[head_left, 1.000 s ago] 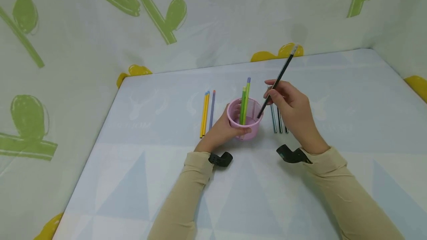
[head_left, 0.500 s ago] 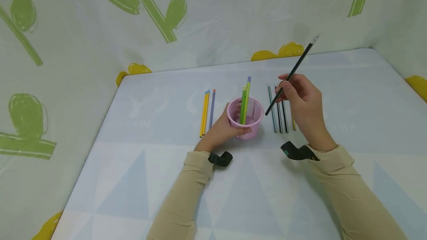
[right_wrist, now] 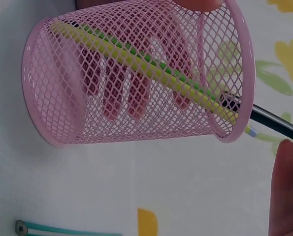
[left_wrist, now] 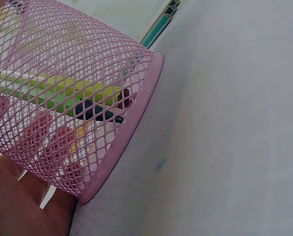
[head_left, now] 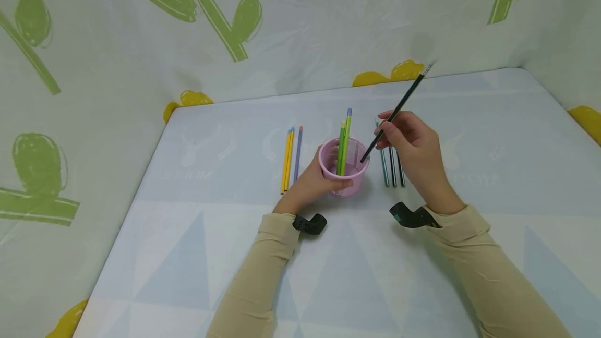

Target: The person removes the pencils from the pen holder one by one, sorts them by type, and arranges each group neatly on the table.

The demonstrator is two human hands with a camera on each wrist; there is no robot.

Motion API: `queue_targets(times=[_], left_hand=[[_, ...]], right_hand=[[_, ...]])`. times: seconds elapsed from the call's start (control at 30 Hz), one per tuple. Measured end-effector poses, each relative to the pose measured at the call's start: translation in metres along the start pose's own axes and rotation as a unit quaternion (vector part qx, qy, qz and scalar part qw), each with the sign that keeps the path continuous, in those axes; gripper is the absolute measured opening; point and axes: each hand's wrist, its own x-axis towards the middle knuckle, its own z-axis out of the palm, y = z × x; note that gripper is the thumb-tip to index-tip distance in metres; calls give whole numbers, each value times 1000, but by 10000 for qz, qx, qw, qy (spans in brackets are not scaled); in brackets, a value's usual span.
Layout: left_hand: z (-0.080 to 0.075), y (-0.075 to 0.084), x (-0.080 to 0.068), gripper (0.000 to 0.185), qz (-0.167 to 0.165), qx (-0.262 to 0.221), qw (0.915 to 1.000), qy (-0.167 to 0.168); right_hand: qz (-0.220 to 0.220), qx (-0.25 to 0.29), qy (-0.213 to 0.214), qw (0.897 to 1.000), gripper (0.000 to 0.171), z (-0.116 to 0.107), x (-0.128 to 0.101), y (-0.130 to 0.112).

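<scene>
My left hand point(head_left: 310, 186) grips a pink mesh pen cup point(head_left: 356, 185), thumb in front and fingers round the far side. Two green pencils point(head_left: 345, 145) lean inside the cup. With thumb and fingertips my right hand point(head_left: 415, 150) pinches a black pencil point(head_left: 405, 99), tilted, eraser end up to the right. Its lower end lies just inside the cup's mouth, as the black pencil point(right_wrist: 272, 120) in the right wrist view shows. Through the mesh in the left wrist view, the lower ends of the green pencils point(left_wrist: 62, 93) are visible near the cup's base.
Two yellow pencils point(head_left: 288, 160) and a purple pencil point(head_left: 298, 154) lie left of the cup on the patterned table cover point(head_left: 235, 254). To its right lie a teal pencil point(head_left: 384, 168) and dark pencils point(head_left: 393, 168), partly under the right hand. Leaf-patterned cloth point(head_left: 319, 30) hangs behind.
The right hand drew the black pencil away from the cup to the right, then brought it back left, its lower end now at the mouth again. The left hand and cup stayed put.
</scene>
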Motion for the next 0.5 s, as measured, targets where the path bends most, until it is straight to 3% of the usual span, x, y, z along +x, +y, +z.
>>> queue_targets(times=[0.1,0.2,0.33,0.5], left_hand=[[0,0,0,88,18,-26,10000,-10],[0,0,1,88,5,-18,10000,-5],[0,-1,0,88,-9,-2,10000,-4],[0,-2,0,87,28,-27,10000,1]], right_hand=[[98,-216,-74,9997,24,-1,1,9],[197,-782,-157,9966,24,-2,4,20],[162,-1661,-431,9850,29,0,5,31],[-184,-2236,-728,9718,29,6,5,38]])
